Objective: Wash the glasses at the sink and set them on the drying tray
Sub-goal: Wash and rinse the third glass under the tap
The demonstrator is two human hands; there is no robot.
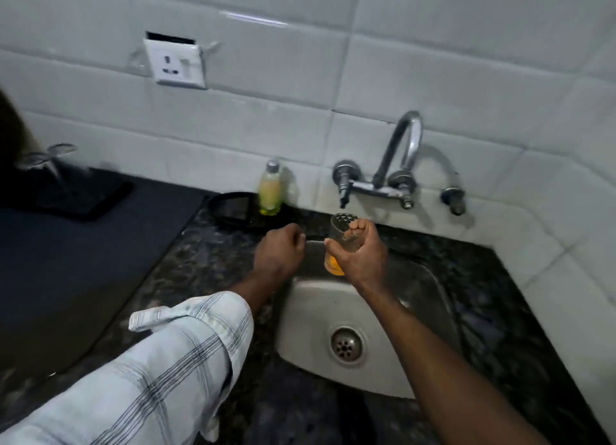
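My right hand (361, 252) grips a clear glass (341, 226) with a patterned base, tipped so the base faces up toward the tap; something orange (333, 267) shows at its lower end, under my palm. The glass hangs over the back edge of the steel sink (310, 314). My left hand (279, 249) hovers just left of it over the counter, fingers curled, holding nothing I can see. The chrome tap (400, 164) stands on the wall behind. At far left a black drying tray (83, 197) holds upturned stemmed glasses (50, 157), blurred.
A bottle of yellow-green liquid (270, 191) stands by the wall beside a black round object (231, 207). A dark mat (83, 251) covers the counter left of the sink. Speckled dark stone counter (500, 311) surrounds the basin. A wall socket (175, 64) sits above.
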